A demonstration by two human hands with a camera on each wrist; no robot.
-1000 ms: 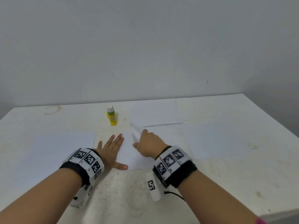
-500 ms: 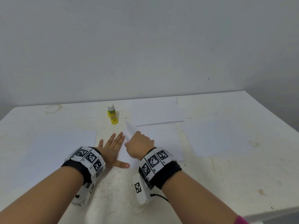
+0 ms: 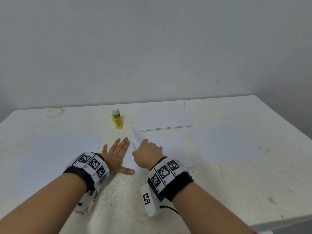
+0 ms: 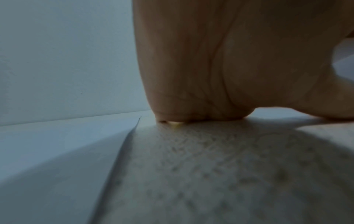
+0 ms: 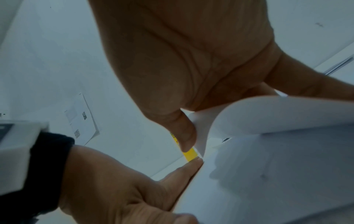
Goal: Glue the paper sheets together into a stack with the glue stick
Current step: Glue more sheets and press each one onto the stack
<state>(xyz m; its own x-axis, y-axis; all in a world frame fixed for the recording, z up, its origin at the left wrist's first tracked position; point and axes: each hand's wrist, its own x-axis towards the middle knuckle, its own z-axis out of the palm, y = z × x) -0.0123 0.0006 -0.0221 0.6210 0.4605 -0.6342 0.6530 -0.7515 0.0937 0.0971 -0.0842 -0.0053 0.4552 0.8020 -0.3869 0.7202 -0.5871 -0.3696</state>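
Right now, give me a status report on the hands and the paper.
Left hand flat, pressing the centre sheet at its left edge. Right hand pinching the lifted corner. Glue stick upright behind, untouched. Nothing in the way.

upright yellow glue stick with white cap (image 3: 116,119) stands just beyond both hands, beside raised corner of white centre sheet (image 3: 168,146) | white paper pile (image 3: 163,116) behind – low, flat | loose white sheets left (image 3: 59,154) and right (image 3: 228,142) lie flat – passable over | bare white tabletop (image 3: 236,191) near edge open
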